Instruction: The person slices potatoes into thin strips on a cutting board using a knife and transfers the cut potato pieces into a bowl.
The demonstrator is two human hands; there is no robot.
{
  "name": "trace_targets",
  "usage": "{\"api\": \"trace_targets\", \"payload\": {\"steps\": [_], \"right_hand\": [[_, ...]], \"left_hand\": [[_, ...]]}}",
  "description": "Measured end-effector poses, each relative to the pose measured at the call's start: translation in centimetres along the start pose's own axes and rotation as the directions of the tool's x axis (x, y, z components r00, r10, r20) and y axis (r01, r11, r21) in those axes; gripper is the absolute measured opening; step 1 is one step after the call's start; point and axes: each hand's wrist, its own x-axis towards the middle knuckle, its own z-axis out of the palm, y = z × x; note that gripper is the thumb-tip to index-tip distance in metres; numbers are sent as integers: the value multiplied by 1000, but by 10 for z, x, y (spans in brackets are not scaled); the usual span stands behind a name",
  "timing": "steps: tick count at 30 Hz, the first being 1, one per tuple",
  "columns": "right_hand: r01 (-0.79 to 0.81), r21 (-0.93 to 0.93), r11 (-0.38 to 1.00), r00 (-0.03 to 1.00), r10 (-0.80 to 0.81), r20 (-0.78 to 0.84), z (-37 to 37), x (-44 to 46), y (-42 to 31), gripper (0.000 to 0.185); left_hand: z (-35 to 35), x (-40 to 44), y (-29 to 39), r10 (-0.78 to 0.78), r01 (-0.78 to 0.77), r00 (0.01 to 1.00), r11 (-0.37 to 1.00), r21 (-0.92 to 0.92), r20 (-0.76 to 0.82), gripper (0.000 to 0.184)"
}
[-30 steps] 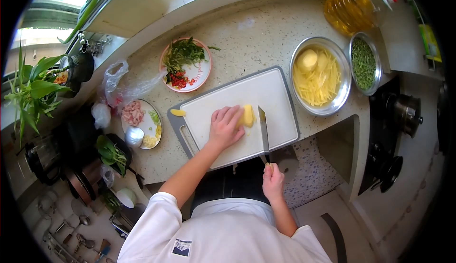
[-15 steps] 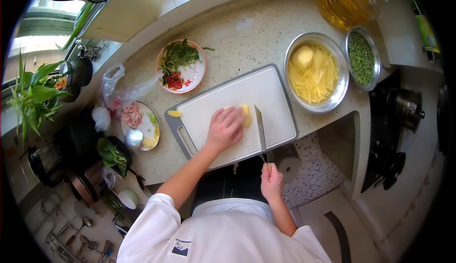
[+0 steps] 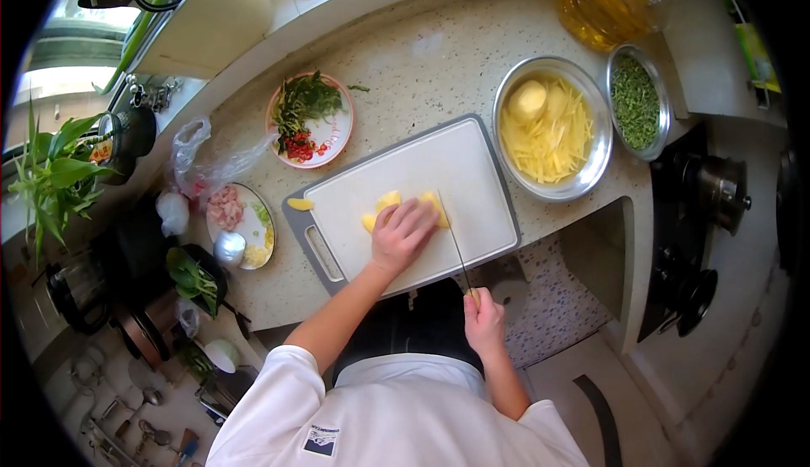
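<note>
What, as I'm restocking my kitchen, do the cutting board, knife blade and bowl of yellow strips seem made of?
Cutting board: probably plastic, matte white with a grey border and no wood grain showing.
Bowl: metal, likely stainless steel, polished, with bright reflections on its wall.
Knife blade: perhaps steel, being so thin and straight; nearly edge-on, its finish is unclear.

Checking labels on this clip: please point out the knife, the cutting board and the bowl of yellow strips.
Knife [image 3: 456,248]: head view, on the blade.
Cutting board [image 3: 475,184]: head view, bare white surface.
Bowl of yellow strips [image 3: 602,140]: head view, inner wall.
</note>
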Motion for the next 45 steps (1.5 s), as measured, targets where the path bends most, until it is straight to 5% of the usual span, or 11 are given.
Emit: {"api": "trace_targets", "payload": {"steps": [8,22,31,37,45], "right_hand": [[38,-181,983,995,-21,98,-16,12,2,29],[56,-304,951,973,16,229,-36,31,-7,33],[45,-299,953,973,27,229,-22,48,-5,32],[-71,33,997,985,65,162,-10,45,27,27],[46,-150,988,983,-18,185,-28,31,12,30]], "left_hand": [[4,-2,-10,72,-73,997,997,-24,-27,16],[-2,1,-9,71,-74,997,993,-97,-39,17],[1,0,-8,57,-63,996,992,-105,-65,20],[3,-2,-9,53,-58,996,995,-77,-66,28],[1,-2,-11,83,-88,994,994,-71,-69,31]]}}
